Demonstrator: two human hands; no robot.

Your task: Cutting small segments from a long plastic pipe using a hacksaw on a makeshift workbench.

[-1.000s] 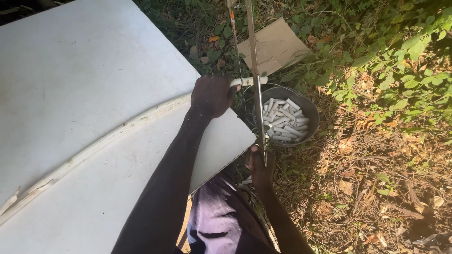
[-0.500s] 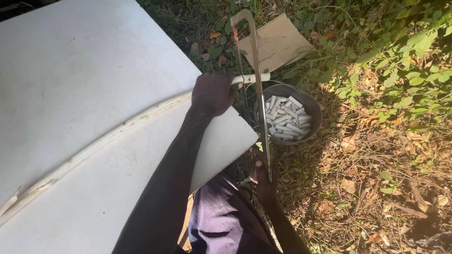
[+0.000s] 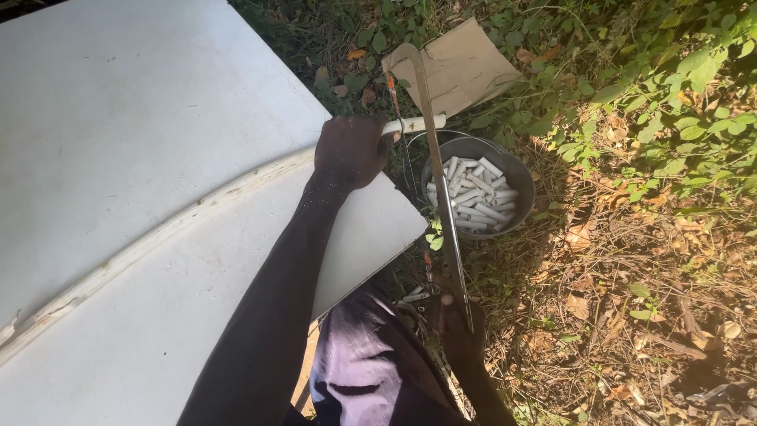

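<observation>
Nearest the camera, the right hand [image 3: 457, 331] is closed around the handle end of a hacksaw [image 3: 438, 181], low in shadow just right of the person's purple-clad lap. The saw's frame runs up and away from that hand, passing over the left edge of the pan [image 3: 516, 177] and ending in a bend just short of the cardboard [image 3: 457, 67]. Its thin blade lies left of the frame, near the desk's corner.

The left arm stretches over the desk [image 3: 158, 158], a large white panel with a raised curved seam crossing it. The left hand [image 3: 351, 150] sits at the desk's far right edge, fist closed on a white tube [image 3: 418, 124]. The tube pokes out to the right past the desk edge and meets the saw there; whether the blade touches it I cannot tell.

Just right of the desk's corner, on the ground, the round dark pan holds a heap of short white tube pieces [image 3: 473, 197]. Dry leaves and twigs lie around the pan.

Beyond the pan, a flat brown piece of cardboard rests among green weeds.
</observation>
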